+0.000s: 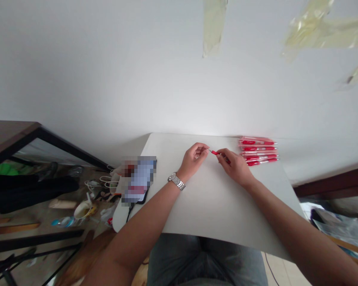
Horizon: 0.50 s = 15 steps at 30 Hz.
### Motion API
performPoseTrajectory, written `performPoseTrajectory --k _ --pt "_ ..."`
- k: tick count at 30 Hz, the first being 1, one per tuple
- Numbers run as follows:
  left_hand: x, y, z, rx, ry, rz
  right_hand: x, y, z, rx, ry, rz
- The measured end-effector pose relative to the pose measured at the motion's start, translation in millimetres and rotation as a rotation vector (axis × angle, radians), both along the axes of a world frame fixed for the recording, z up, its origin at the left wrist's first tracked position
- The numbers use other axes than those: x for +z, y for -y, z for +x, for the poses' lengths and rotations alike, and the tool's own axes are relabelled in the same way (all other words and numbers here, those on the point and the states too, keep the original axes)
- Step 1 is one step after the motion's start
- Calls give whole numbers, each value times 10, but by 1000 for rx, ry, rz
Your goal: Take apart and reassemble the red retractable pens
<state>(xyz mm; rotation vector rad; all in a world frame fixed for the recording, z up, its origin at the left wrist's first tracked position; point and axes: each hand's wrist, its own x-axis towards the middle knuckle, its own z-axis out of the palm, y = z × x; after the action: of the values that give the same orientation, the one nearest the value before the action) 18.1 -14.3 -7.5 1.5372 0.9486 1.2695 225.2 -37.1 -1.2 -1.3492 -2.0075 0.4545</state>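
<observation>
My right hand grips a red ballpoint pen whose metal tip points left, over the far half of a white table. At that tip, the thumb and forefinger of my left hand are pinched together, its other fingers curled. Whatever small part lies between the left fingertips is too small to make out. A silver watch is on my left wrist. Just beyond the right hand lies a stack of red pens with clear sleeves, their silver ends to the right.
A phone, blurred out, rests at the table's left edge with a cable running from it. The wall rises behind the table. Left of it, a dark-framed table stands over floor clutter, including a white cup. Plastic bags are at right.
</observation>
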Motion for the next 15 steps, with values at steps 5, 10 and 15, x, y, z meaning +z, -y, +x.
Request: performPoseTrajectory --k 5,10,15 --pt "-31 -5 18 -26 -1 -9 9 8 -5 23 -1 -14" --pt "-49 -8 31 -29 -1 4 2 9 -1 33 -6 -11" --pt "-57 -13 39 -43 10 -5 -3 17 -7 25 -7 4"
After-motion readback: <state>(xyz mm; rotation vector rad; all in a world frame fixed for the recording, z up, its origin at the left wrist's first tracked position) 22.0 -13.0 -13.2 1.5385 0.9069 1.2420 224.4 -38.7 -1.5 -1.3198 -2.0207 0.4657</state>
